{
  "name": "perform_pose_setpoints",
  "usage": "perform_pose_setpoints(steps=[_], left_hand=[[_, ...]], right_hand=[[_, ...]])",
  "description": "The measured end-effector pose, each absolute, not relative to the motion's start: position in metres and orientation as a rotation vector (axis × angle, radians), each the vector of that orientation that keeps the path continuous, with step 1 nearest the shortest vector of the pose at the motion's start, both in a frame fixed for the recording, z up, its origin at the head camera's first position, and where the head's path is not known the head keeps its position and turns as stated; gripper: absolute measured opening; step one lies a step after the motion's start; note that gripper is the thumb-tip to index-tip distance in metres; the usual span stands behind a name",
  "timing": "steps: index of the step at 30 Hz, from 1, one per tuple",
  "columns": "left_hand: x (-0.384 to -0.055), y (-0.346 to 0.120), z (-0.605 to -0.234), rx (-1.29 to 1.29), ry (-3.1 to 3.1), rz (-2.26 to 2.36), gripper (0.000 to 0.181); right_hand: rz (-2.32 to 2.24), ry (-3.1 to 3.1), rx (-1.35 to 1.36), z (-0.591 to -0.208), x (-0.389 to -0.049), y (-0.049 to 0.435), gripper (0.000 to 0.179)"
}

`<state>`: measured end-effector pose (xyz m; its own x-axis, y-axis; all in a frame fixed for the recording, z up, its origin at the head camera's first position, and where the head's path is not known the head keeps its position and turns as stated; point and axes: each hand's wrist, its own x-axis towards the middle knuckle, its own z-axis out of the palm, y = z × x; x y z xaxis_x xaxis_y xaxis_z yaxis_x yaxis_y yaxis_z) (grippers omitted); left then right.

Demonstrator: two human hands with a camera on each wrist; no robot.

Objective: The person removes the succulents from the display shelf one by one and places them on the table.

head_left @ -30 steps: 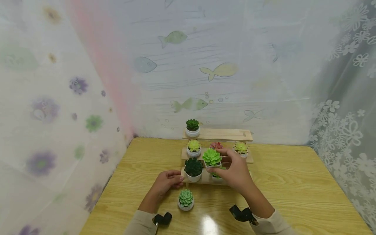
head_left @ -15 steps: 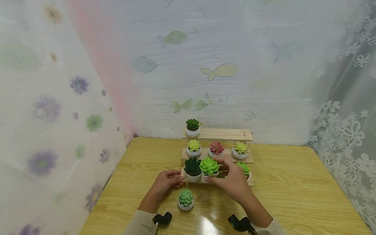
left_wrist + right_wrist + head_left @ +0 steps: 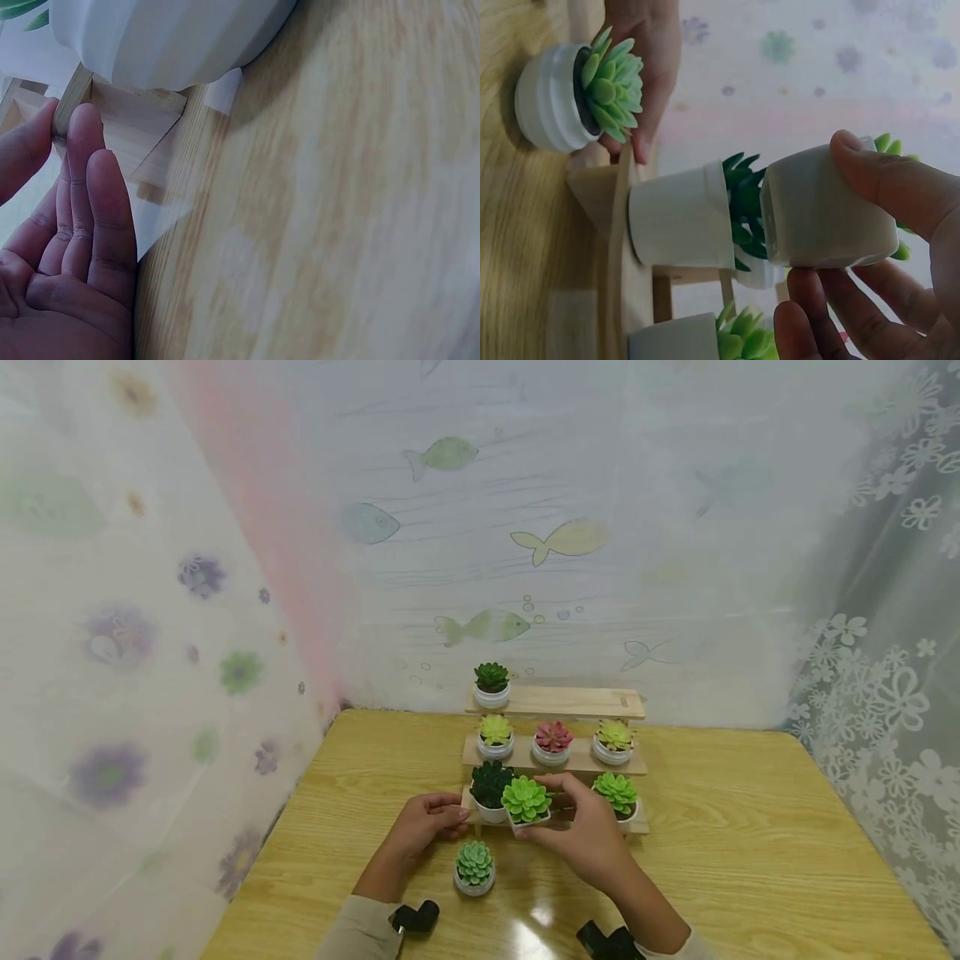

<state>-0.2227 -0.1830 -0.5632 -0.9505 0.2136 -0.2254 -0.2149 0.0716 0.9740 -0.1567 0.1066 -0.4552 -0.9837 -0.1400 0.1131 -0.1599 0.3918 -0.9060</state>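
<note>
Right fingers [image 3: 866,307] span a squarish pot [image 3: 817,210]; left fingers [image 3: 110,217] pinch the shelf [image 3: 73,96].

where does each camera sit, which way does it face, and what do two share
Head: worn on the head, facing forward and down at the wooden stand, table and fish-patterned sheet; left hand, right hand and sleeves show.
Left wrist: on that wrist, facing the stand the hand pinches and a white pot; only the left hand shows.
Right wrist: on that wrist, facing the held pot and, beyond, the stand; the right hand shows near, the left farther off.
Shared: head and right wrist both show the pale green plant.
</note>
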Motion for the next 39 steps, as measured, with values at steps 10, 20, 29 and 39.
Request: perform_pose_setpoints(steps=[10, 20, 29, 39], left_hand=[[-0.222, -0.182, -0.562, -0.019, 2.041, 1.959, 0.046], [-0.222, -0.182, -0.561, -0.027, 2.036, 1.958, 0.045], [-0.222, -0.182, -0.562, -0.049, 2.014, 1.961, 0.047], [-0.224, -0.183, -0.565, -0.046, 2.039, 1.951, 0.050]], right_hand=[[1.685, -2.630, 0.254, -0.463, -0.151, 0.105, 0.069], [1.745, -2.578, 0.199, -0.479, -0.141, 0.103, 0.067], [1.723, -2.582, 0.138, -0.497, -0.131, 0.101, 0.064], [1.732, -2.604, 0.154, -0.523, -0.127, 0.101, 0.061]])
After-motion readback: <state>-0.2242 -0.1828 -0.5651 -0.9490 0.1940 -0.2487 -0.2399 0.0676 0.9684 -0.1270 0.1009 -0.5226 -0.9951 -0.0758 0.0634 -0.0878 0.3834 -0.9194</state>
